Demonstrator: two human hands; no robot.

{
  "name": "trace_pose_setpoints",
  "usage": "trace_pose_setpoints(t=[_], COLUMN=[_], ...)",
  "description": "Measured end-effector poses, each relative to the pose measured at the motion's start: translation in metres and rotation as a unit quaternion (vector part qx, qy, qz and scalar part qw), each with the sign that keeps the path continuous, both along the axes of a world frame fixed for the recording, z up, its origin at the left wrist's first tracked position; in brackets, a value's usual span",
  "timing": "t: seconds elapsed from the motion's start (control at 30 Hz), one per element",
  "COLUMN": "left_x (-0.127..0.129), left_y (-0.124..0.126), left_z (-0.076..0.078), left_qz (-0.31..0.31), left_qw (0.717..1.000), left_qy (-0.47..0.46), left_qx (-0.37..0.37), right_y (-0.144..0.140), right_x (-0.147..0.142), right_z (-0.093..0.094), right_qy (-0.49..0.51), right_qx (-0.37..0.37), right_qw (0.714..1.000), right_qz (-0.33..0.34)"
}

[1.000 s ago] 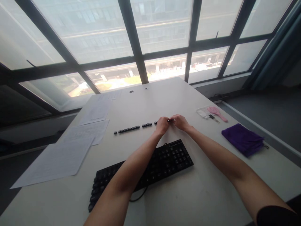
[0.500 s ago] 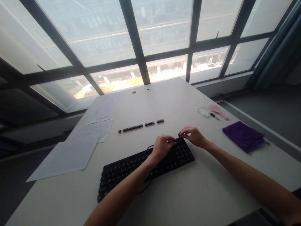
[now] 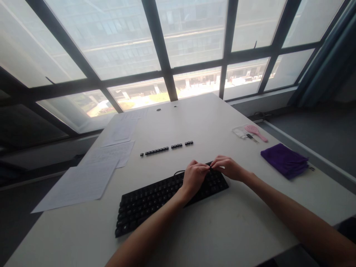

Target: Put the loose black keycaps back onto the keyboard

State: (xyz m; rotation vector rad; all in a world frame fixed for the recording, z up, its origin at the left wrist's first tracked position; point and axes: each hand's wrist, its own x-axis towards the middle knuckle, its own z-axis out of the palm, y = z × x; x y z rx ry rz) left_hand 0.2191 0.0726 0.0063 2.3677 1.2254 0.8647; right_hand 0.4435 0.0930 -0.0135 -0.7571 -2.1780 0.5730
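A black keyboard [image 3: 155, 202] lies at a slant on the white table in front of me. My left hand [image 3: 194, 176] is closed over its right part, thumb and fingers pinched together; what it holds, if anything, is hidden. Against those fingertips, my right hand [image 3: 224, 167] pinches a small black keycap [image 3: 210, 168] above the top right keys. Beyond the keyboard, several loose black keycaps [image 3: 157, 151] stand in a broken row. A black cable [image 3: 178, 172] shows behind the keyboard's back edge.
Printed paper sheets [image 3: 80, 181] lie along the left side of the table. To the right are a folded purple cloth [image 3: 285, 160], a pink hairbrush [image 3: 256, 132] and a clear plastic bag [image 3: 239, 131]. Large windows [image 3: 194, 33] rise behind the table's far edge.
My right hand has come down and left with the keycap, until its fingertips meet those of my left hand. My left hand has shifted slightly. The loose keycaps have stayed in place.
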Motion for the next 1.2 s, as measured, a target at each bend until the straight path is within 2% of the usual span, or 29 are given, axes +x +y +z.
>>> trace_pose_setpoints(t=[0.27, 0.43, 0.77, 0.97, 1.2], left_x=[0.001, 0.000, -0.001, -0.001, 0.000], left_y=[-0.001, 0.001, 0.004, 0.002, -0.007], left_z=[-0.002, -0.007, -0.008, -0.006, 0.001], left_qz=[-0.025, -0.029, -0.018, -0.012, -0.037], left_qw=[0.999, 0.999, 0.999, 1.000, 0.996], left_qy=[0.031, -0.016, -0.047, -0.025, 0.053], left_qx=[0.034, 0.018, -0.020, 0.001, 0.054], right_y=[-0.004, -0.006, -0.008, -0.008, -0.009], right_x=[0.001, 0.001, 0.000, 0.001, 0.000], right_z=[0.007, 0.008, 0.009, 0.008, 0.014], right_qy=[-0.036, -0.037, -0.035, -0.039, -0.080], right_qx=[0.003, 0.008, 0.010, 0.012, 0.019], right_qw=[0.999, 0.999, 0.999, 0.999, 0.997], right_qz=[0.010, 0.005, 0.002, 0.002, 0.008])
